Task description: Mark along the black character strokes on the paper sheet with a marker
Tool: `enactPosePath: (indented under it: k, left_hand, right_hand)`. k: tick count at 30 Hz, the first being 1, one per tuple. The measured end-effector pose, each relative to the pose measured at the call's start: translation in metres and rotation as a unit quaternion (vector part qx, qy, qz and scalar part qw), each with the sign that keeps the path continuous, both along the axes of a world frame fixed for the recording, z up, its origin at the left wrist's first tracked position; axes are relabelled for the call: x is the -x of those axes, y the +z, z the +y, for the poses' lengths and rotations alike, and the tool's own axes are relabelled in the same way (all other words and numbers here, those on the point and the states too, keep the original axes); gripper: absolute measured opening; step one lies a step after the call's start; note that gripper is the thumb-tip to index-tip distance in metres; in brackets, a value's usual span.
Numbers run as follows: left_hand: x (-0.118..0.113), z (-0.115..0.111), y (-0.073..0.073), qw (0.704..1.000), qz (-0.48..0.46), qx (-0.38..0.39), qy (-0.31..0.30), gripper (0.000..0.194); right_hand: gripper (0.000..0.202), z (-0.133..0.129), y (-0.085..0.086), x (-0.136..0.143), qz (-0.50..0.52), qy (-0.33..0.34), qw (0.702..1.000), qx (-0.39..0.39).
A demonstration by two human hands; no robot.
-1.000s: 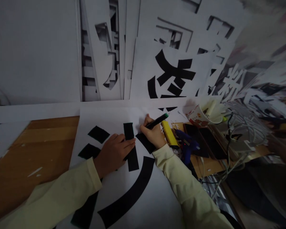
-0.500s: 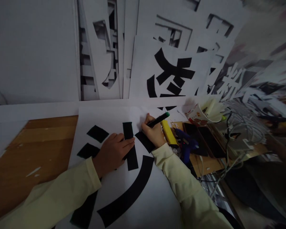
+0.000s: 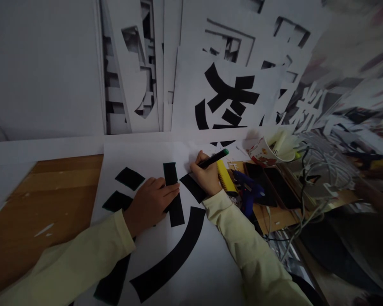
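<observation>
A white sheet (image 3: 217, 255) with bold black strokes lies in front of me. My left hand (image 3: 150, 202) rests on it, holding nothing, its index finger stretched across an upright black stroke (image 3: 176, 208). In my right hand (image 3: 207, 174) is a black marker (image 3: 214, 158) with a green end, tilted up to the right. That hand sits at the top of a short slanted black stroke (image 3: 193, 188); the marker's tip is hidden behind the fingers. Below both hands runs a long curved black stroke (image 3: 175, 259).
To the right are a yellow object (image 3: 225, 176), a blue glue gun (image 3: 249, 187), dark phone-like slabs (image 3: 282, 187), a paper cup (image 3: 268, 151) and tangled cables (image 3: 322, 174). White boards with cut-outs (image 3: 230, 25) lean at the back. Wooden tabletop (image 3: 51, 191) shows left.
My right hand and the marker have shifted very slightly to the right. My left hand stays in the same place on the sheet.
</observation>
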State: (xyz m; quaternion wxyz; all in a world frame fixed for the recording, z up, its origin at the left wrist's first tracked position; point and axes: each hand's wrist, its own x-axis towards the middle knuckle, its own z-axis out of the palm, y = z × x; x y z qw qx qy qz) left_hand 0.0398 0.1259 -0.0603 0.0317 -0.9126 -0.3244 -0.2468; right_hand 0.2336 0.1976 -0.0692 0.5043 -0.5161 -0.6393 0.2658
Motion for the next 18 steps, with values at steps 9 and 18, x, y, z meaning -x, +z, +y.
enactPosePath:
  k: [9,18]
  left_hand:
    - [-0.0002,-0.0005,-0.0002,1.000,0.011,0.008,0.002,0.041]
    - [0.0009,-0.0007,-0.0027,1.000,0.022,0.021,0.002,0.043]
  right_hand:
    - [0.030,-0.0037,-0.0087,-0.0056,0.001,0.010,0.999,-0.037]
    - [0.029,-0.0065,-0.0075,-0.0069,0.011,0.007,0.999,-0.040]
